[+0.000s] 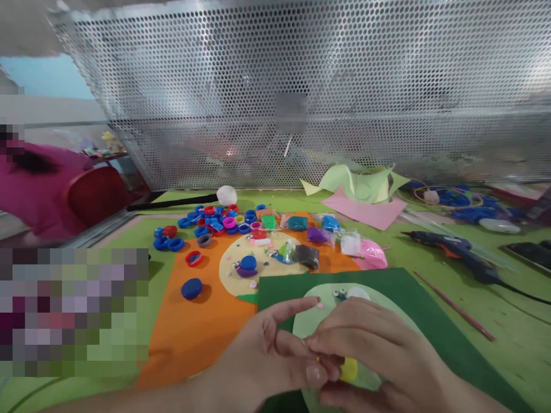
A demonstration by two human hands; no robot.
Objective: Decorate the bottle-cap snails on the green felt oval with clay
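My left hand [275, 355] and my right hand [379, 350] meet over a pale green paper shape [307, 312] on a dark green sheet [275, 287]. Their thumbs and fingertips pinch together, while the left index finger stretches out. A tiny speck of yellow shows between the fingertips, but what they hold is mostly hidden. Partly covered by my right fingers is a yellow piece [349, 370]; I cannot tell whether it is held or lies on the paper. Googly eyes [340, 294], a white round piece [358, 293] and a small pink dot [319, 306] sit on the pale shape.
An orange sheet [206, 327] bears a cream shape with a blue-capped snail figure [247, 265]. Several bottle caps [206, 221] and bagged clay packets [318, 234] lie behind. A glue gun [460, 252] and a pink stick [456, 307] are right. Perforated metal [258, 74] stands behind; a person [47, 183] sits left.
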